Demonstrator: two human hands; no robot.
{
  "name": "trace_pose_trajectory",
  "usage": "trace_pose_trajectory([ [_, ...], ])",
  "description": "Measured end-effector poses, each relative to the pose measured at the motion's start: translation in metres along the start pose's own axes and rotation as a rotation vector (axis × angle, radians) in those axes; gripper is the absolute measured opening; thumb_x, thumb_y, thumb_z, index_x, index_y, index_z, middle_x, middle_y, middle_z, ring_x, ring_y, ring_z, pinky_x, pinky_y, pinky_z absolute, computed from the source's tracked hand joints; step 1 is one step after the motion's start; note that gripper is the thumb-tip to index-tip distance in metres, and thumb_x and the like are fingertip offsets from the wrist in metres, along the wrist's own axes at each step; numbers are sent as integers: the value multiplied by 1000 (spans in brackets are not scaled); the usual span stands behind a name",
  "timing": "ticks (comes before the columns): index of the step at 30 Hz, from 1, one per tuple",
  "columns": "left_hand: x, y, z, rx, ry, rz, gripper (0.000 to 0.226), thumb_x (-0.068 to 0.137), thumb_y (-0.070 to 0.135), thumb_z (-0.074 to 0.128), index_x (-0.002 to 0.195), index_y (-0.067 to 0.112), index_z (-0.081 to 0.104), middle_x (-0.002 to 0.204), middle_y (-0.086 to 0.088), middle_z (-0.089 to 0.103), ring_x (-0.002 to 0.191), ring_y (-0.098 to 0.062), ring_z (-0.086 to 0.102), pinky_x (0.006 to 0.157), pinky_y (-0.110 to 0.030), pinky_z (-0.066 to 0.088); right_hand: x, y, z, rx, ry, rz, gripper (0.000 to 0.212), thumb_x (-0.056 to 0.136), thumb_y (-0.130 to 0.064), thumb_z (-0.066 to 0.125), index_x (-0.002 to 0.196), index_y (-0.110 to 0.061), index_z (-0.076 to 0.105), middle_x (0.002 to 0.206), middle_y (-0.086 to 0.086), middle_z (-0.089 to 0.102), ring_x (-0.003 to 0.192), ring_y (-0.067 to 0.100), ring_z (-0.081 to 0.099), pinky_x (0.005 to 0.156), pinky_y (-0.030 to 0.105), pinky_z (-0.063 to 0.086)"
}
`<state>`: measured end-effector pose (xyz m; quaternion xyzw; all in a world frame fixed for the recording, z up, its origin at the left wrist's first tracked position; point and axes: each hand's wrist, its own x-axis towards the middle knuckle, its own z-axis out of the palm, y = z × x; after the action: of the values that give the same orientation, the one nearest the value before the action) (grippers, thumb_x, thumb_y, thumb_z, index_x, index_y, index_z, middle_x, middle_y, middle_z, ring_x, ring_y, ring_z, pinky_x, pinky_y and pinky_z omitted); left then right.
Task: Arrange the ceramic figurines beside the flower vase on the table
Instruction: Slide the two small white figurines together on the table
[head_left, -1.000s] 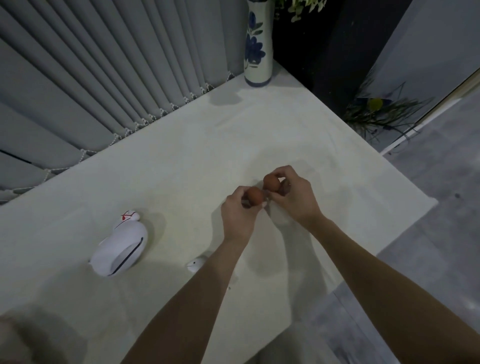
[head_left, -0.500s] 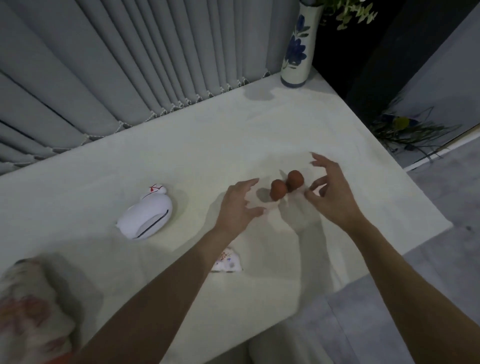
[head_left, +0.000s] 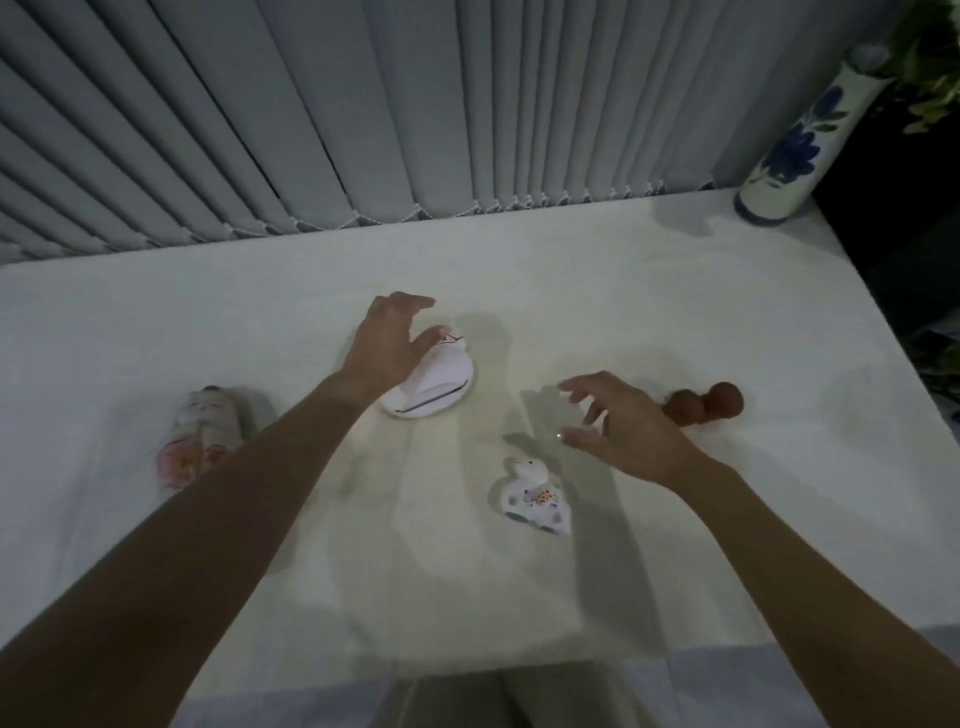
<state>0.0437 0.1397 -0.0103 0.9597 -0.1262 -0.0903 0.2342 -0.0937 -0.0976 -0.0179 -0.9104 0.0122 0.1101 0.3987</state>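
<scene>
From the head camera, a white-covered table (head_left: 675, 291) fills the view, backed by grey vertical blinds (head_left: 363, 114) whose weighted hems hang at its far edge. A blue-flowered vase (head_left: 795, 140) holding green foliage stands at the far right corner, against a dark background. The left hand (head_left: 387, 345) is above a white swan-like figurine (head_left: 441, 387) lying near the table's middle, fingers spread and curved over it; whether they touch it cannot be told. The right hand (head_left: 623, 426) hovers with fingers spread, holding nothing. Just beyond it two small brown round figurines (head_left: 706, 404) stand touching each other, well apart from the vase. A small painted white rabbit figurine (head_left: 535, 496) lies near the right wrist. A pale figurine with pink flowers (head_left: 200, 434) lies at the left, blurred. Light trousers show below the table's near edge.
</scene>
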Motion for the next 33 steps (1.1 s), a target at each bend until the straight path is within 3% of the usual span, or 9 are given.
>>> trace_pose_trajectory([
  [3,3,-22,-11,38,-194,-180,75,74,57,61,130,9,49,131,-14,55,123,-31,46,105,-36,34,5,-10,25,-130,-237,61,54,70,-37,76,116,-17,57,102,-1,51,81,14,52,71,22,40],
  [6,-2,-31,-16,63,-394,-292,104,44,83,38,117,12,55,119,-14,59,110,-28,53,93,-34,39,4,-18,40,-218,-361,57,54,67,-41,77,110,-14,59,91,-3,42,83,15,46,66,22,36],
  [9,-5,-30,-15,18,-457,-272,87,51,79,53,104,11,59,104,-9,62,92,-24,53,76,-30,38,-1,-27,46,-243,-399,44,52,65,-40,79,105,-13,61,89,-2,41,82,16,45,58,13,29],
  [12,-13,-25,-12,-73,-466,-227,58,45,73,60,63,19,51,65,3,50,67,-18,48,53,-27,32,-8,-33,49,-282,-425,45,51,61,-39,81,97,-8,62,90,0,45,82,19,48,65,25,32],
  [15,-21,-22,-10,-137,-430,-167,54,51,62,74,54,21,39,58,4,41,56,-14,42,50,-25,28,-16,-35,53,-236,-418,65,46,60,-37,82,87,-5,61,83,2,54,75,19,49,63,27,33],
  [19,-33,-19,-4,-129,-371,-132,51,57,39,86,74,19,42,70,10,44,64,-11,44,55,-24,33,-23,-40,55,-252,-433,46,37,62,-35,81,78,-14,56,80,6,60,72,18,48,53,26,31],
  [27,-56,4,8,56,-411,78,84,55,33,84,124,26,37,115,-1,63,97,-28,60,79,-33,46,-24,-32,26,-340,-351,31,30,74,-21,69,101,-9,62,101,10,70,93,27,61,67,25,32],
  [31,-69,18,20,76,-385,154,78,57,34,81,125,35,42,115,5,62,103,-21,58,83,-35,49,-10,-19,-5,-391,-241,83,24,74,-12,62,98,-8,62,100,9,70,94,31,62,78,34,44],
  [33,-73,27,29,116,-377,196,74,59,36,79,124,35,43,115,6,60,105,-20,56,83,-36,49,-4,-17,-18,-423,-212,117,24,77,-7,57,100,-7,61,103,11,68,95,31,61,75,32,41],
])
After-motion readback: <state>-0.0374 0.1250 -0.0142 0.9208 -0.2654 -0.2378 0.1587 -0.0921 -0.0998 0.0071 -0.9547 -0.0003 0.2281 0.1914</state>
